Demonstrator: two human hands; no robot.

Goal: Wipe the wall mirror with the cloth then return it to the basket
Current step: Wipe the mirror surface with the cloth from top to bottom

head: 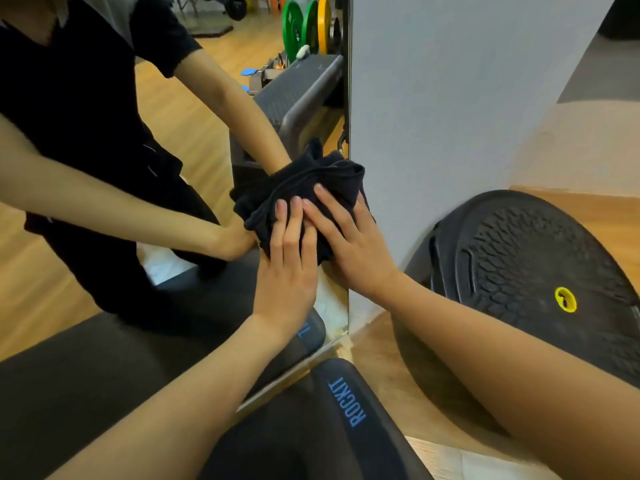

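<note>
A bunched black cloth (341, 181) is pressed flat against the wall mirror (194, 126), close to the mirror's right edge and low down. My left hand (289, 261) lies on the cloth with straight fingers pointing up. My right hand (346, 237) presses beside it, fingers spread over the cloth. The glass reflects both my arms and my dark shirt. No basket is in view.
A black round balance board (540, 271) leans on the white wall (450, 98) right of the mirror. A black padded bench marked ROCKIT (346, 403) stands below my arms. Green and yellow weight plates (304, 26) show in the reflection. The floor is light wood.
</note>
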